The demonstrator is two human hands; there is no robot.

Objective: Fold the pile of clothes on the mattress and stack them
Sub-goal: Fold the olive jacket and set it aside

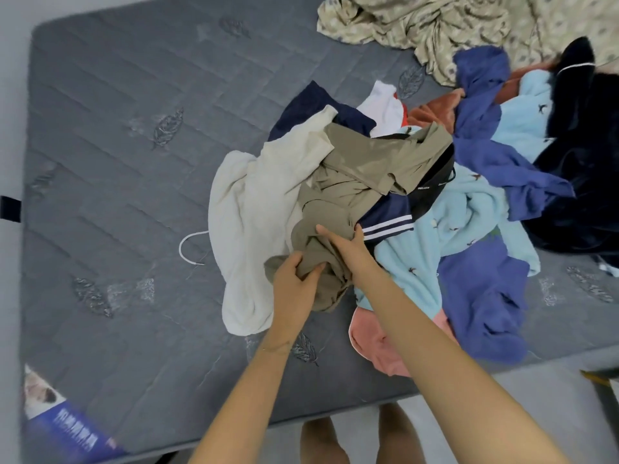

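Laundry time: a person stands at the near edge of a grey mattress [134, 145], both bare arms reaching into the pile of clothes [469, 195], which is heaped unfolded on the mattress's right half. The left hand [294, 279] grips a bunch of a khaki garment [368, 169], fingers curled round the cloth. The right hand [341, 246] rests on the same garment just beyond, fingers spread & fairly straight. The khaki piece lies on top at the pile's front, over a cream garment [261, 202] at left & touching a navy piece w/ white stripes [388, 219] at right. Also in the heap: a light-blue fleece [435, 236], a blue top [485, 296] & a pink garment [378, 346] under the right forearm. A white hanger hook [187, 249] pokes out beside the cream garment. A patterned sheet [435, 25] is bunched at the far right.
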